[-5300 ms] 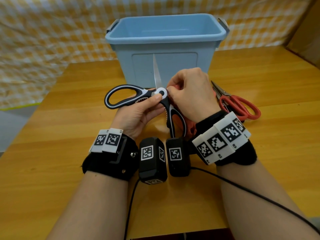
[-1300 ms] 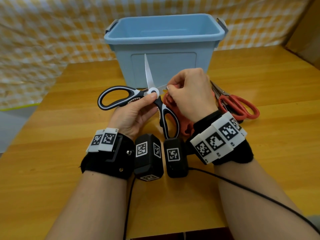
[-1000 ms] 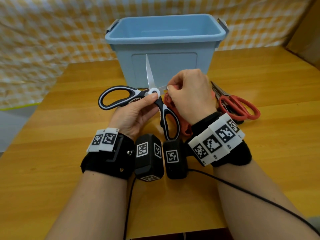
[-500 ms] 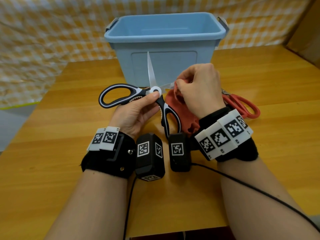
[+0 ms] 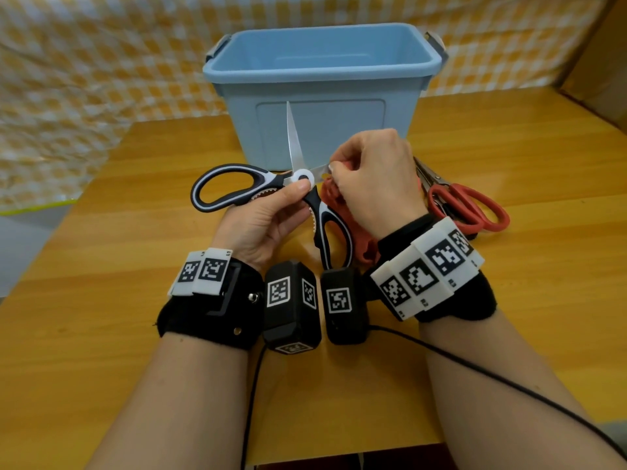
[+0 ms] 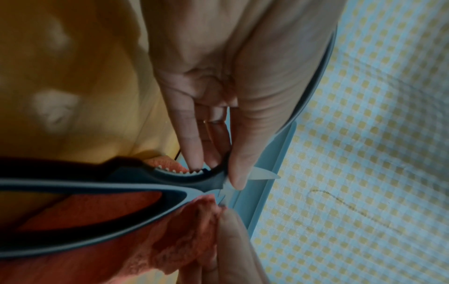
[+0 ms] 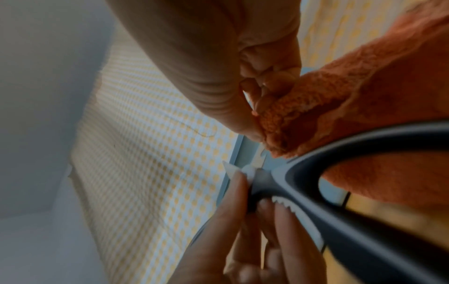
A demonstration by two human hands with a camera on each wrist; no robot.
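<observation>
Half a second ago my right hand (image 5: 373,178) sat farther out along the sideways blade and hid the tips of the red scissors (image 5: 456,187). Now it has slid back toward the pivot, and those tips show again. My left hand (image 5: 261,222) and the shears (image 5: 301,175) have not shifted.

The shears are held above the counter (image 5: 135,266), in front of the bin (image 5: 322,123), spread wide. One blade points up, and the other runs right into my right hand. My left hand pinches them at the pivot, thumb on top. My right hand is curled around the cloth (image 5: 334,201), which it presses to that blade just right of the pivot.

From the head view, the back of my right hand covers the grip. The right wrist view shows the cloth bunched between thumb and fingertips against the steel. The left wrist view shows my left fingers (image 6: 192,146) under the toothed part of the handle, with cloth hanging behind the lower loop.
</observation>
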